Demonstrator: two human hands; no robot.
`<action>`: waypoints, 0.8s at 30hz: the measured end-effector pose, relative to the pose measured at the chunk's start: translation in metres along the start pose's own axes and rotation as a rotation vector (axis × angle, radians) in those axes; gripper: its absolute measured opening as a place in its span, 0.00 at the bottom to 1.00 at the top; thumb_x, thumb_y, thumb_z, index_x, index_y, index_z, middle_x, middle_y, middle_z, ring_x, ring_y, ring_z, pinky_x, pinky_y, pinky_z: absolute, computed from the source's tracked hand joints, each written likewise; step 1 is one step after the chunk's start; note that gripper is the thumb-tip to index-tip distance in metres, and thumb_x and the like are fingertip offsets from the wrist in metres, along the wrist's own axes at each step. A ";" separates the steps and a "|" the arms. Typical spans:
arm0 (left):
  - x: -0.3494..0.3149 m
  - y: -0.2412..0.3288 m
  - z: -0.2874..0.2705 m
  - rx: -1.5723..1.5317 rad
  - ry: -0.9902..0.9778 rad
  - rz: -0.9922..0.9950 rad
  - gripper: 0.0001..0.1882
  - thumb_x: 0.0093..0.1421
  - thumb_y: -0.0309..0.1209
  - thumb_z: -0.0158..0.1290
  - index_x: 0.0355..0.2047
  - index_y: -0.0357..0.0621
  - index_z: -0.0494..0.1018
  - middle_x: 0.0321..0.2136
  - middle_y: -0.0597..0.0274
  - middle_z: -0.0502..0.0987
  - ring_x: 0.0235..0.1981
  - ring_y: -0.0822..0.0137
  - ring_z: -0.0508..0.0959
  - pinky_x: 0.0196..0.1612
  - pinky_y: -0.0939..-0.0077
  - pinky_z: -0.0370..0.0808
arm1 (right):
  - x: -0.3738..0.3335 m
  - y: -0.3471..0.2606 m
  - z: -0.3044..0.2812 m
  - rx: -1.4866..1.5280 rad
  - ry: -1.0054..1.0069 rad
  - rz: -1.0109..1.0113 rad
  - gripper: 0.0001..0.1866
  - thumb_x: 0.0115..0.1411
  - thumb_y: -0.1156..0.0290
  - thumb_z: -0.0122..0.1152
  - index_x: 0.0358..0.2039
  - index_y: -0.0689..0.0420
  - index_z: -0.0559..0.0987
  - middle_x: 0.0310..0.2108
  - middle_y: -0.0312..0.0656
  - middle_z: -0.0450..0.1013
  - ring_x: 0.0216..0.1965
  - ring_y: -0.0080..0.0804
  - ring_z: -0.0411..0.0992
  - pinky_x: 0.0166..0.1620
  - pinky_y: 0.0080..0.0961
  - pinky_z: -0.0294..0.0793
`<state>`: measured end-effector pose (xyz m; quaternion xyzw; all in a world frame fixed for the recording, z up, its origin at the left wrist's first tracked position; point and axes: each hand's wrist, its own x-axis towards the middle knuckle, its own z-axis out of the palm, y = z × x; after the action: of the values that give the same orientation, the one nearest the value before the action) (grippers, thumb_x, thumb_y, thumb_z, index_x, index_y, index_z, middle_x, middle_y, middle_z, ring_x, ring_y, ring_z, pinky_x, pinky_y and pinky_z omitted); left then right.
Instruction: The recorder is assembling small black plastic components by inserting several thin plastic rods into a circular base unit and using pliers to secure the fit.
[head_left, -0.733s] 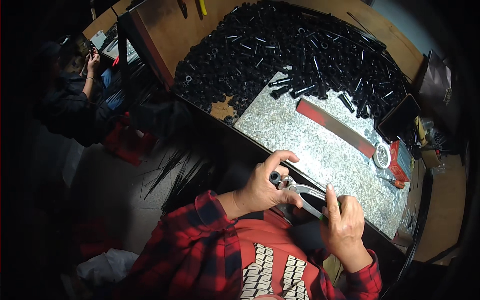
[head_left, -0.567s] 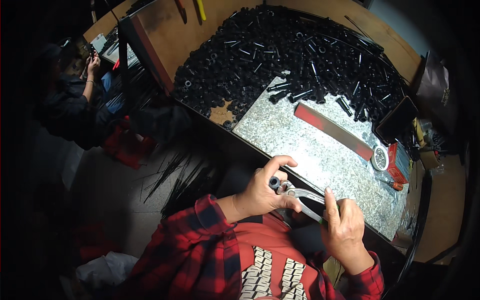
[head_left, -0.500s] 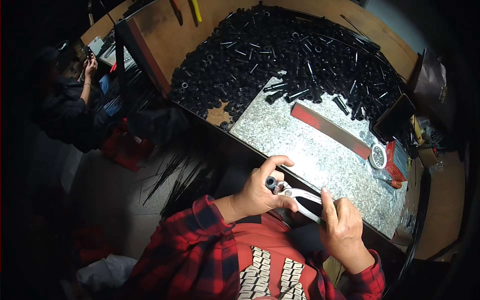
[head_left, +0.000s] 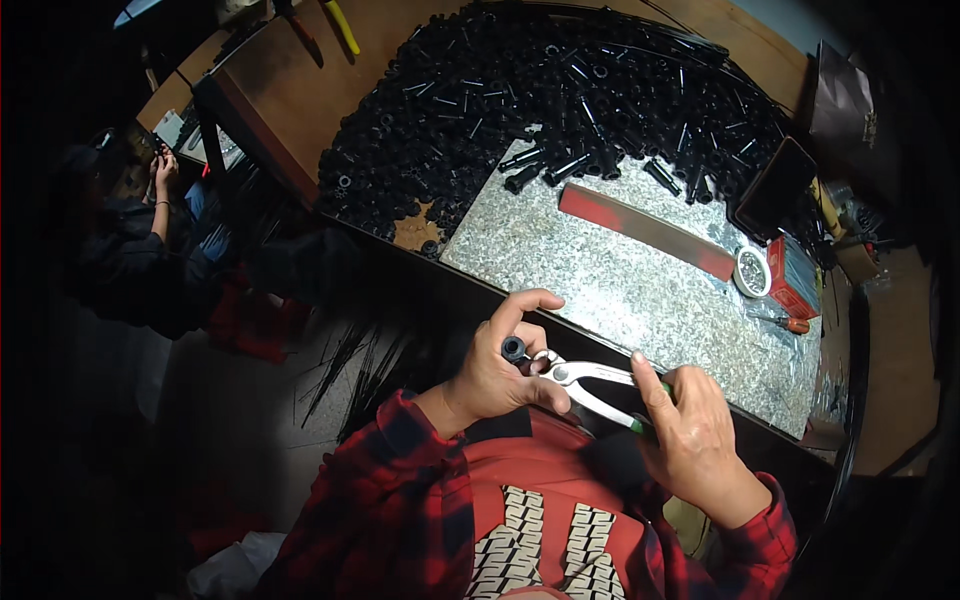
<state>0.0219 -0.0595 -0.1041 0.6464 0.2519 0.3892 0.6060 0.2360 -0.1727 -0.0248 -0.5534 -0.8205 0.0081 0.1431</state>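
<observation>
Left hand's [head_left: 480,376] grip is around the black tubular part [head_left: 513,348], on the body side of the surface's [head_left: 540,240] near edge; right hand's [head_left: 695,428] grasps the pincers [head_left: 563,374]. Can't tell if jaws bite. I'd brace part, keep jaws square, squeeze evenly.

Pliers [head_left: 562,375]: smooth, shiny metal. Piled tubes [head_left: 560,90]: glossy, plastic-looking. Worktop [head_left: 500,230]: speckled, stone-like. Sleeve [head_left: 390,490]: matt cloth.

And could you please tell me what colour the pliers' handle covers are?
The handle covers are green where they show beside the right hand; head view.
</observation>
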 end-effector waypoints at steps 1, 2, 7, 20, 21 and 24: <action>0.000 0.000 -0.002 -0.011 -0.021 -0.013 0.56 0.29 0.54 0.69 0.54 0.37 0.58 0.14 0.76 0.63 0.17 0.86 0.62 0.22 0.90 0.54 | -0.003 -0.001 0.000 0.002 0.000 0.002 0.40 0.39 0.79 0.64 0.58 0.60 0.66 0.24 0.42 0.61 0.21 0.36 0.64 0.25 0.33 0.64; 0.000 0.001 -0.004 -0.022 -0.042 -0.025 0.57 0.28 0.54 0.70 0.55 0.37 0.57 0.14 0.76 0.63 0.17 0.86 0.62 0.21 0.89 0.54 | -0.008 -0.003 -0.001 -0.019 -0.046 0.022 0.40 0.40 0.79 0.64 0.58 0.60 0.66 0.23 0.41 0.60 0.21 0.35 0.64 0.23 0.32 0.64; -0.001 0.004 -0.003 0.034 -0.124 0.028 0.59 0.31 0.51 0.72 0.59 0.38 0.53 0.13 0.77 0.62 0.16 0.86 0.61 0.21 0.89 0.53 | -0.010 -0.010 -0.007 -0.071 -0.095 0.018 0.38 0.41 0.79 0.63 0.57 0.60 0.67 0.22 0.40 0.60 0.19 0.33 0.64 0.20 0.29 0.62; -0.007 0.005 -0.004 0.021 -0.157 0.004 0.41 0.47 0.27 0.67 0.57 0.38 0.54 0.19 0.67 0.75 0.19 0.84 0.69 0.24 0.90 0.61 | -0.005 -0.018 -0.002 -0.047 -0.141 0.046 0.36 0.44 0.80 0.61 0.58 0.59 0.66 0.23 0.41 0.60 0.19 0.34 0.64 0.20 0.30 0.64; -0.007 0.004 -0.004 0.022 -0.136 0.001 0.42 0.46 0.27 0.68 0.57 0.38 0.54 0.19 0.67 0.75 0.20 0.84 0.69 0.24 0.90 0.61 | -0.005 -0.018 -0.002 -0.054 -0.148 0.049 0.36 0.44 0.80 0.61 0.58 0.59 0.66 0.23 0.41 0.60 0.19 0.34 0.64 0.20 0.30 0.64; -0.006 -0.001 -0.003 0.028 -0.109 0.010 0.45 0.43 0.29 0.70 0.57 0.38 0.54 0.20 0.68 0.75 0.20 0.85 0.69 0.24 0.90 0.61 | -0.002 -0.016 -0.010 -0.111 -0.174 0.004 0.32 0.49 0.75 0.58 0.58 0.62 0.67 0.22 0.39 0.59 0.20 0.30 0.64 0.19 0.26 0.65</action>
<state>0.0159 -0.0621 -0.1062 0.6765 0.2206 0.3527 0.6077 0.2241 -0.1819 -0.0130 -0.5592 -0.8280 0.0110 0.0401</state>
